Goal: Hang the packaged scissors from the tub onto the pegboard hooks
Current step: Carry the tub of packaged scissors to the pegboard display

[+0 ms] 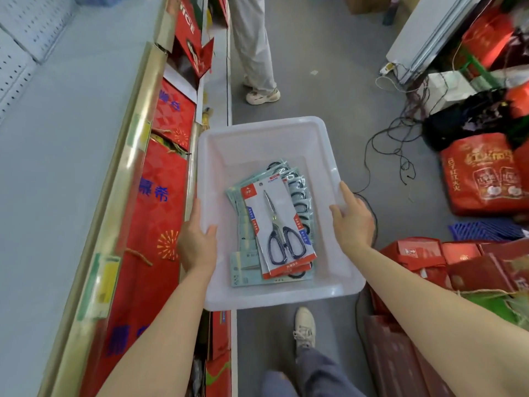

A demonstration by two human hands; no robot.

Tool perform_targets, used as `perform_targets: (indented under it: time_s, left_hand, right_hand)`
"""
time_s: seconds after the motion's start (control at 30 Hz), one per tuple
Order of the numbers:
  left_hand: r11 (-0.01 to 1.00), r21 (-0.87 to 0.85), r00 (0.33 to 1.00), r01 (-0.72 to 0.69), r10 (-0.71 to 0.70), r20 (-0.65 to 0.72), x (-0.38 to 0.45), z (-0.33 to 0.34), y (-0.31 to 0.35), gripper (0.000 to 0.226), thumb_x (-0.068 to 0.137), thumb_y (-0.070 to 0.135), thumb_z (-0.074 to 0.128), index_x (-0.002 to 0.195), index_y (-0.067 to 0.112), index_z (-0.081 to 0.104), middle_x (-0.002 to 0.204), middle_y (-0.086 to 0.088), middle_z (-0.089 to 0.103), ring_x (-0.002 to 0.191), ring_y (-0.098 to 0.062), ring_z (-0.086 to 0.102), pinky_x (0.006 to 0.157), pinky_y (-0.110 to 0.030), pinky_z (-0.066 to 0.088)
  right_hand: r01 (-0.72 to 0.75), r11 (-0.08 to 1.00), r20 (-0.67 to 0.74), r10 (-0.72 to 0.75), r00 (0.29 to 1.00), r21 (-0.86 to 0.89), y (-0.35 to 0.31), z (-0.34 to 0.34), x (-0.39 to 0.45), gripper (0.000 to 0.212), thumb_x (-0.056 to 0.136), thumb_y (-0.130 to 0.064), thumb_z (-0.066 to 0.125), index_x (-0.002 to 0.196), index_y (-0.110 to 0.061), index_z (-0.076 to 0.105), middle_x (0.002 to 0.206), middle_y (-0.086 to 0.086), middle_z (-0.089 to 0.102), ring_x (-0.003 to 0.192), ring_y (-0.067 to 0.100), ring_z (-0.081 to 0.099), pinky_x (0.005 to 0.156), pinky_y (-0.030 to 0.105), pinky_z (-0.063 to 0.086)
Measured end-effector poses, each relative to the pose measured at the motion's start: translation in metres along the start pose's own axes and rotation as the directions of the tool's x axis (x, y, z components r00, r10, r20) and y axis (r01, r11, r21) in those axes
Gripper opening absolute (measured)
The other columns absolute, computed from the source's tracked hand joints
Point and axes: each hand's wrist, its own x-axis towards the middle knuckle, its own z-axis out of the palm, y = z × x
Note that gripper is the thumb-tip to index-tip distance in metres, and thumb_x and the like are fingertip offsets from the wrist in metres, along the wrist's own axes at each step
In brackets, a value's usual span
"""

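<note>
A white plastic tub (257, 136) hangs in front of me over the grey floor. My left hand (197, 242) grips its left rim and my right hand (352, 219) grips its right rim. Inside lies a stack of packaged scissors (283, 222); the top pack has a white and red card with black-handled scissors, tips pointing away from me. Teal-carded packs (243, 270) fan out beneath it. A white pegboard (25, 35) runs along the far left, above a grey shelf; no hooks show on it.
Red gift boxes (160, 213) fill the lower shelf at my left. Another person's legs (254, 53) stand ahead in the aisle. Red bags (483, 173), red boxes (429, 259) and loose black cables (395, 150) crowd the floor at right.
</note>
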Motion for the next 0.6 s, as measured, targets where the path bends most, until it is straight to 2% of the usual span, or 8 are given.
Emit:
perform_targets:
  time_s: [0.07,0.27,0.47,0.6]
  left_hand:
    - [1.000,0.017,1.000,0.014,-0.014,-0.004,0.019,0.016,0.001,0.076,0.084,0.008,0.072,0.150,0.028,0.040,0.125,-0.018,0.064,0.113,-0.034,0.062,0.097,-0.037,0.046]
    - [0.998,0.043,0.999,0.040,-0.041,0.022,0.069,0.053,-0.005,0.075,0.083,0.007,0.073,0.148,0.025,0.042,0.135,-0.014,0.060,0.120,-0.034,0.059,0.098,-0.038,0.046]
    - [0.992,0.081,0.995,0.092,-0.095,0.042,0.120,0.088,-0.020,0.077,0.084,0.010,0.072,0.150,0.033,0.038,0.127,-0.017,0.065,0.110,-0.036,0.063,0.093,-0.041,0.050]
    - [0.996,0.068,0.997,0.063,-0.065,0.032,0.148,0.115,-0.031,0.076,0.083,0.006,0.072,0.149,0.027,0.041,0.138,-0.013,0.058,0.121,-0.034,0.058,0.099,-0.040,0.047]
  right_hand:
    - [0.007,1.000,0.003,-0.007,1.000,-0.011,-0.002,0.010,0.022,0.056,0.097,-0.027,0.051,0.148,-0.034,0.030,0.107,0.004,0.057,0.084,0.018,0.049,0.082,0.037,0.045]
    - [-0.023,0.998,0.054,0.026,0.998,-0.051,-0.008,0.045,0.075,0.056,0.098,-0.028,0.048,0.149,-0.035,0.027,0.098,-0.003,0.045,0.081,0.019,0.047,0.073,0.032,0.038]
    - [-0.050,0.996,0.068,0.055,0.996,-0.075,-0.013,0.089,0.120,0.056,0.098,-0.027,0.049,0.150,-0.034,0.027,0.100,0.000,0.050,0.079,0.019,0.047,0.070,0.031,0.037]
    - [-0.056,0.994,0.058,0.062,0.996,-0.097,-0.008,0.122,0.149,0.056,0.098,-0.028,0.049,0.149,-0.035,0.027,0.097,0.000,0.050,0.078,0.020,0.047,0.070,0.031,0.036]
